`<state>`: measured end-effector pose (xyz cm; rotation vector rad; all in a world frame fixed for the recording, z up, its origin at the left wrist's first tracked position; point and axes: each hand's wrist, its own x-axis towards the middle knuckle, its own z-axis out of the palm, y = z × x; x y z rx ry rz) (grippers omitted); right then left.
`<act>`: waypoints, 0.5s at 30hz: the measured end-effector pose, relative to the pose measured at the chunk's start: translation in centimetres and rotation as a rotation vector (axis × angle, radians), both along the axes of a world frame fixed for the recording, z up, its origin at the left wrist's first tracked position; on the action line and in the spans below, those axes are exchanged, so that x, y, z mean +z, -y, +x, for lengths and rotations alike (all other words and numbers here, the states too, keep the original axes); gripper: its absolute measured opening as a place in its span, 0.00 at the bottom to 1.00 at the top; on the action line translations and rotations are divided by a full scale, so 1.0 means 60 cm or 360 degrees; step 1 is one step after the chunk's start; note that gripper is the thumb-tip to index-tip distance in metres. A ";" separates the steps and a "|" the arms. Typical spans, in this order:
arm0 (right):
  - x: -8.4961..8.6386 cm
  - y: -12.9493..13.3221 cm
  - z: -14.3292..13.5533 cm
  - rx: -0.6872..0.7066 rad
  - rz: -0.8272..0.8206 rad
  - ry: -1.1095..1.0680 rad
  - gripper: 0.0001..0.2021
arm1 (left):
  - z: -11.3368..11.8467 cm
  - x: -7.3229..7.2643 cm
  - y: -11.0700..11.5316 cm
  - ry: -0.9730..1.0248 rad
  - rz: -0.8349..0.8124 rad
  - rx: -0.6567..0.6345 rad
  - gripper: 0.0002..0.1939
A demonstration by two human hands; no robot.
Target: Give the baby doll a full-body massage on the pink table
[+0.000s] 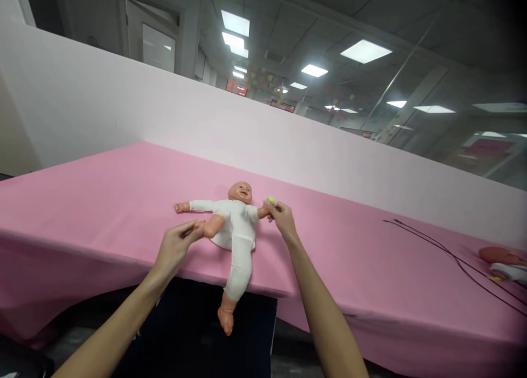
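A baby doll (242, 232) in a white cloth body lies on its back on the pink-covered table, head toward the wall. One bare leg (214, 225) is bent out to the left, and my left hand (178, 245) is closed on its foot. The other leg (237, 276), in white cloth, hangs over the front edge with its foot bare. My right hand (282, 220) is closed around the doll's hand at the right. Just above those fingertips shows a small light-green round thing (270, 199); whether I touch it, I cannot tell. The doll's other arm (201, 206) stretches left.
The pink tablecloth (102, 202) drapes over the table's front edge, above my dark-clothed lap (201, 334). Thin dark cables (436, 243) run across the right side. Another doll-like thing (504, 260) lies at the far right. A white partition (185, 114) stands behind the table.
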<state>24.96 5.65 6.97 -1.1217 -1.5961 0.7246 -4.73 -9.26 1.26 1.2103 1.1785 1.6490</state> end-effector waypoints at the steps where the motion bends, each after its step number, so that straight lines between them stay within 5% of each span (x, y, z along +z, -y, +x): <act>1: 0.003 0.007 -0.021 0.0119 0.0019 0.0166 0.24 | 0.013 0.011 -0.029 0.0019 0.0059 -0.0033 0.24; 4: -0.005 0.022 -0.063 0.0305 0.0102 0.0464 0.22 | 0.043 0.027 -0.091 0.0059 0.0134 -0.0133 0.23; 7: -0.010 0.012 -0.052 0.0278 0.0094 0.0408 0.22 | 0.048 0.027 -0.091 0.0038 0.0124 -0.0169 0.22; 11: -0.008 -0.036 0.023 -0.0106 -0.0097 -0.0081 0.24 | 0.023 0.002 -0.002 -0.0081 0.0077 -0.0105 0.20; 15: -0.045 -0.061 0.092 -0.0486 -0.0281 -0.0451 0.24 | -0.001 -0.071 0.104 -0.0337 0.0017 -0.0209 0.15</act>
